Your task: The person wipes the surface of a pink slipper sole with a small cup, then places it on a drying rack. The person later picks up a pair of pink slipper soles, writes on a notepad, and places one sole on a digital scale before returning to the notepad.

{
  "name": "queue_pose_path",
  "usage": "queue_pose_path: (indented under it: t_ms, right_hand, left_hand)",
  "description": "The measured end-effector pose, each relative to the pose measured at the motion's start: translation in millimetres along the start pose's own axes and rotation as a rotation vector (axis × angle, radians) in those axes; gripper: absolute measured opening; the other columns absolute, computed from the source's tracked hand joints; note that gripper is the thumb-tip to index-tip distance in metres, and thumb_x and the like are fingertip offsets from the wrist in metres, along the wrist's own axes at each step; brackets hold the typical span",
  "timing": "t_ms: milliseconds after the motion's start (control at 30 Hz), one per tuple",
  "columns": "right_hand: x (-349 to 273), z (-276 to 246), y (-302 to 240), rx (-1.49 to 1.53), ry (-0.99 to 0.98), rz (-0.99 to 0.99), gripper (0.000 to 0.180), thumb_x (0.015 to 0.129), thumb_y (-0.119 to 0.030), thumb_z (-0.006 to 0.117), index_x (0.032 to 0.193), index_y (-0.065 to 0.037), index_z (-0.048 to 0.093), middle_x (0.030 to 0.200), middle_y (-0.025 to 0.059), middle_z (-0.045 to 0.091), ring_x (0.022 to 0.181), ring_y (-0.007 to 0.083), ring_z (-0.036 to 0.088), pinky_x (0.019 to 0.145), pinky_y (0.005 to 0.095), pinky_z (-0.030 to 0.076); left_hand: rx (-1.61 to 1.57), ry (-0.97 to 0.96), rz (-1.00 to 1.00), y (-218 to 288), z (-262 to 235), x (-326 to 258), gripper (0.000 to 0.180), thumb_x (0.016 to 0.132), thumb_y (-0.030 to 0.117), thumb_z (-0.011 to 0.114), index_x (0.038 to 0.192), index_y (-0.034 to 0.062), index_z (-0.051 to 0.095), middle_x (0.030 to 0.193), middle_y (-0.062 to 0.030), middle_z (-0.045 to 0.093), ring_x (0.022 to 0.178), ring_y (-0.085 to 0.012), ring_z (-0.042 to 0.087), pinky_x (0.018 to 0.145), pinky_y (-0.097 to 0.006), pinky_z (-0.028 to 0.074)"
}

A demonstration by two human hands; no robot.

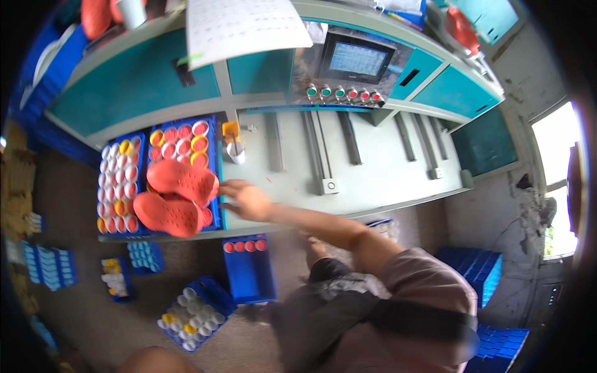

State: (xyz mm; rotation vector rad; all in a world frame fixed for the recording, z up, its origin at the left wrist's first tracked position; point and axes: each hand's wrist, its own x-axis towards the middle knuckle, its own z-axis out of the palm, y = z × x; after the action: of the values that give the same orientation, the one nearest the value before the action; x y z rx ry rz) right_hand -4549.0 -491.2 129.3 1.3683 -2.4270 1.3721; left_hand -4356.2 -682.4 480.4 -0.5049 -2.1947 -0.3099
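My right hand (249, 200) reaches left over the bench edge, fingers apart and slightly curled, with nothing visible in them. Its fingertips come right up to the heel of a red perforated clog (180, 179); whether they touch is unclear. A second red clog (166, 214) lies nearer, beside the first. Both rest on a blue tray (217, 214) of small round white and yellow cups with red contents. Left of it stands another blue tray of similar cups (119, 191). My left hand is not in view. Blurred skin at the lower edge cannot be identified.
A white cup with a stick in it (236, 153) stands by a yellow-orange holder (231, 130). Metal rails (316, 146) cross the bench below a button panel and screen (358, 59). A paper sheet (245, 28) hangs above. Blue bins (250, 273) stand on the floor.
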Motion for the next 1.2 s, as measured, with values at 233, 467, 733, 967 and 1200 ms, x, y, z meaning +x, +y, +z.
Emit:
queue_pose_path:
  t_ms: [233,467,733,967,1200]
  right_hand:
    - [-29,-309,145,-0.477,0.517,0.190,0.038,0.079,0.006,0.073,0.114,-0.006,0.065,0.114,0.0137,0.066,0.110,0.0364,0.062,0.094,0.0432,0.050]
    - [56,-515,173,-1.135,0.815,-0.231,0.032,0.093,-0.010,0.067,0.125,-0.008,0.064,0.131,0.0110,0.063,0.122,0.0309,0.058,0.108,0.0481,0.039]
    - [58,-552,208,-0.968,0.670,-0.140,0.029,0.105,-0.026,0.052,0.123,-0.011,0.069,0.122,0.0071,0.070,0.113,0.0280,0.062,0.102,0.0408,0.042]
    - [61,-640,235,-0.955,0.659,0.357,0.028,0.094,-0.029,0.070,0.116,-0.012,0.068,0.114,0.0070,0.070,0.108,0.0298,0.065,0.090,0.0448,0.050]
    - [65,-659,213,-1.231,0.253,0.347,0.021,0.099,-0.026,0.062,0.112,-0.010,0.065,0.112,0.0075,0.069,0.109,0.0293,0.064,0.085,0.0482,0.046]
  left_hand:
    - [0.084,-0.047,-0.145,9,100,100,0.057,0.101,0.035,0.056,0.138,-0.0087,0.051,0.144,-0.0296,0.052,0.138,-0.0409,0.047,0.112,-0.050,0.041]
    - [0.125,-0.002,-0.309,65,106,138,0.066,0.099,0.043,0.059,0.140,-0.0087,0.050,0.144,-0.0282,0.052,0.140,-0.0384,0.046,0.113,-0.047,0.041]
    - [0.084,-0.173,-0.777,94,118,91,0.051,0.097,0.030,0.067,0.134,-0.0038,0.060,0.139,-0.0171,0.061,0.132,-0.0290,0.055,0.108,-0.038,0.042]
    - [-0.372,-0.097,-1.073,62,176,54,0.039,0.093,0.007,0.068,0.131,-0.0002,0.063,0.133,-0.0121,0.065,0.124,-0.0221,0.060,0.107,-0.035,0.044]
    - [-0.847,0.381,-1.382,-28,281,97,0.063,0.097,0.021,0.071,0.149,0.0004,0.043,0.143,-0.0173,0.053,0.136,-0.0271,0.051,0.111,-0.042,0.044]
